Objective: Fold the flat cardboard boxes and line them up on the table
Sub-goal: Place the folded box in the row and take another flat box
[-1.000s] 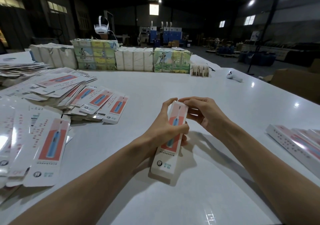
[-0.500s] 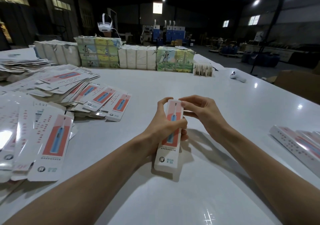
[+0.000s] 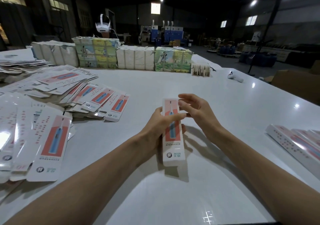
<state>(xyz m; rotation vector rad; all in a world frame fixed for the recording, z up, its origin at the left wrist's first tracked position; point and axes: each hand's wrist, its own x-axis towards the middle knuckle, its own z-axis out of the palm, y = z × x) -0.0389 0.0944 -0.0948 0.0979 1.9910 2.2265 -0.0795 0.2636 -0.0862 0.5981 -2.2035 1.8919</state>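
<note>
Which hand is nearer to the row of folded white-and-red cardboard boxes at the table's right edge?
Right. The right hand is left of the row of folded white-and-red cardboard boxes; the left hand is farther left, holding another slim folded cardboard box.

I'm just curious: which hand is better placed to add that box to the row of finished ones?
Probably the right hand: open beside the box top, nearer the finished row. The left hand grips the box but would have to cross over.
</note>
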